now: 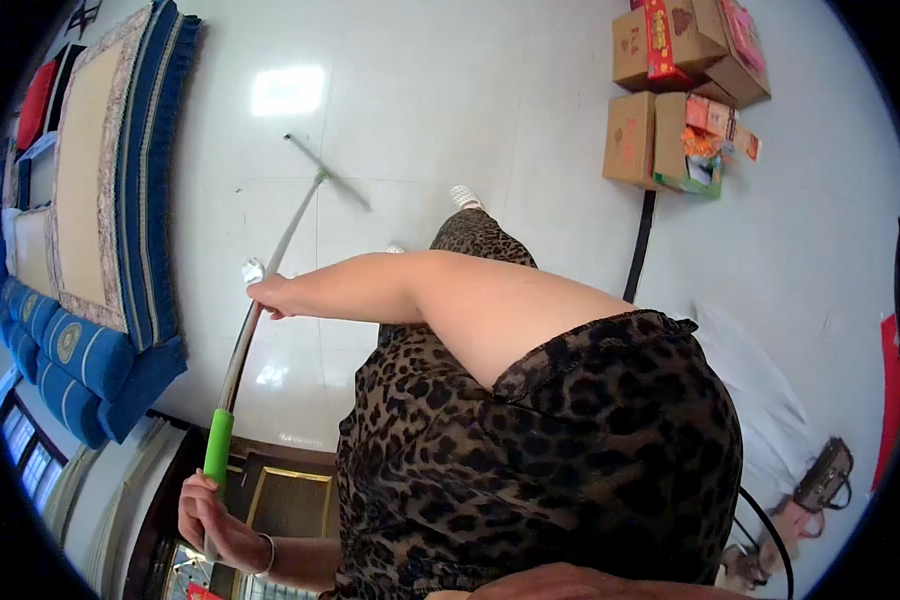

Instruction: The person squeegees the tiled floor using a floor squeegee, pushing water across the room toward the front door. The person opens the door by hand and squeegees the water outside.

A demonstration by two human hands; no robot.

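Note:
A flat mop (pixel 288 240) with a silvery pole reaches diagonally over the floor. Its thin crossbar head (pixel 307 154) meets the pole at a green joint and lies on the tiles. My right hand (pixel 271 297) is closed around the middle of the pole, with that arm stretched across my front. Close to the pole's top end, at the bright green grip (pixel 220 437), my left hand (pixel 212 522) has its fingers wrapped around it; a bracelet circles that wrist. Beyond my right hand a crumpled white thing (pixel 253 270) shows on the floor.
Along the left stands a blue-skirted sofa (pixel 100 170) with blue cushions (pixel 80 345). Open cardboard boxes (pixel 630 140) with packets sit at upper right, a black strip (pixel 642 245) below them. A handbag (pixel 825 475) lies at lower right. A gold-trimmed dark door (pixel 290 500) is visible at the bottom.

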